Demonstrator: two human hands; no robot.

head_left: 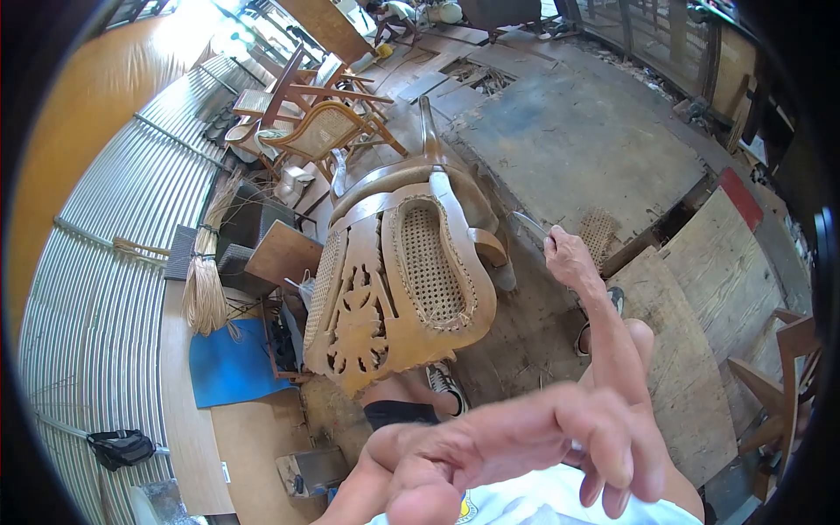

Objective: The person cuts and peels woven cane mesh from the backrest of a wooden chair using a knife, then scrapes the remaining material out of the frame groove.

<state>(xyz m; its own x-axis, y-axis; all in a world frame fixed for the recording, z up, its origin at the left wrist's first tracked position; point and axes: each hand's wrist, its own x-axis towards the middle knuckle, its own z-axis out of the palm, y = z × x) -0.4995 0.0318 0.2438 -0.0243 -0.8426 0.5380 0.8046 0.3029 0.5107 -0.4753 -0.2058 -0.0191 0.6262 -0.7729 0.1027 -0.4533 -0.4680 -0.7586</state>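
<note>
My left hand (542, 442) is close to the camera and slightly blurred, its fingers bent but apart with nothing held. To the right of the chair, my right hand (573, 260) is closed around a thin tool with a pale metal blade (530, 225); its handle is hidden in the fist. In front of me a carved wooden chair (472, 328) lies tipped, its backrest toward me. Woven cane (429, 262) fills an oval opening in the back, with a stitched-looking edge. Neither hand touches the chair.
Other cane chairs (328, 131) are stacked behind. A bundle of cane strands (206, 280) hangs at left near a blue sheet (234, 363). Plywood boards (674, 350) and a loose cane piece (598, 232) lie at right. A person (398, 19) crouches far back.
</note>
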